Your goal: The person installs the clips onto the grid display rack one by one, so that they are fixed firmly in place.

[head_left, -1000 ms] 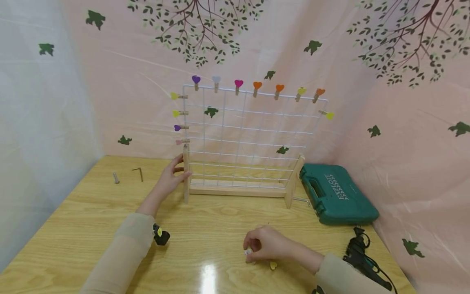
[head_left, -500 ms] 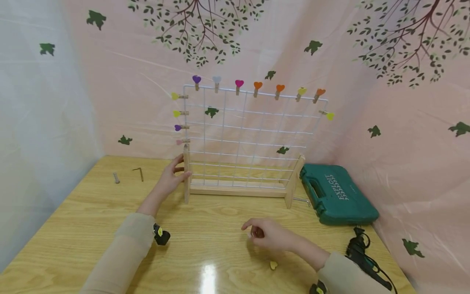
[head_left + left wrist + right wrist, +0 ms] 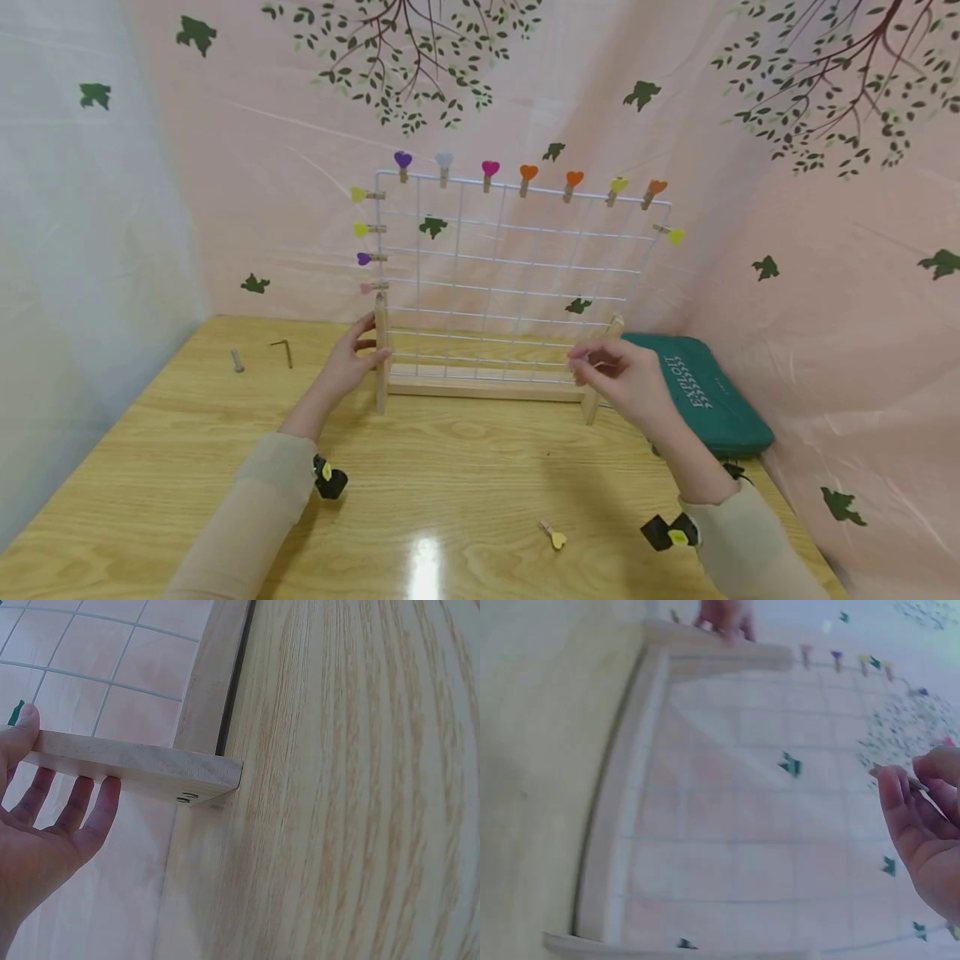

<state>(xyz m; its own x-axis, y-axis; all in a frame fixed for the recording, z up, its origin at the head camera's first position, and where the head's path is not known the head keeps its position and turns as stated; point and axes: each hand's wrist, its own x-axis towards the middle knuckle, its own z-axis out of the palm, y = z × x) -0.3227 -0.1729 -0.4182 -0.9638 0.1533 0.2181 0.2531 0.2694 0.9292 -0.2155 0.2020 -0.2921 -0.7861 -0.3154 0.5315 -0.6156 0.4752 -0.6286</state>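
A white wire grid (image 3: 527, 292) stands in a wooden frame. My left hand (image 3: 348, 367) holds the frame's left post (image 3: 127, 754), thumb on one side and fingertips on the other. Heart-topped clothespins, such as a pink one (image 3: 491, 169), are clipped along the grid's top and left edges, and a yellow one (image 3: 676, 237) on the right edge. Between thumb and fingers my right hand (image 3: 626, 379) pinches a small wooden clothespin (image 3: 917, 784), mostly hidden by the fingers. In the head view this hand overlaps the frame's right post (image 3: 591, 407).
On the wooden table lies a clothespin with a yellow heart (image 3: 557, 540), near the front. A green case (image 3: 697, 404) sits right of the frame, partly behind my right hand. A bolt (image 3: 237, 361) and a hex key (image 3: 288, 354) lie at the back left.
My right hand has risen from the tabletop and moved forward and right to the frame's right post, carrying the clothespin. The yellow-heart clothespin on the table now shows whole. My left hand stays put.
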